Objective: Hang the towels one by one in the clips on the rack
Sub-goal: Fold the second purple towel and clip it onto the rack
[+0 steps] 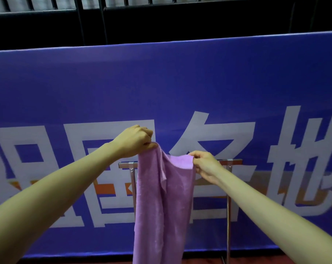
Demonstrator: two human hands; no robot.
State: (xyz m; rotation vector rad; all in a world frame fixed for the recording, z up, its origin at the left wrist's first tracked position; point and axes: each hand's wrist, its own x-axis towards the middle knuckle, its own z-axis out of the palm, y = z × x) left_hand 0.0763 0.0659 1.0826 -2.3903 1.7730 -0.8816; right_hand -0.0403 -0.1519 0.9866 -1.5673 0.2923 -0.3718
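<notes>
Two hands pinch towel (162, 206), rack (235, 161) half-hidden — clips unclear

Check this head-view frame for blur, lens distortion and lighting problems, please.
Head view: wide-angle bowing curves the blue banner top edge; slight softness on the purple towel and both hands, left hand and right hand; railing at top is underexposed; the rack stays readable; no glare.

Towel (161, 202) before rack (229, 187), banner (161, 82) behind
</notes>
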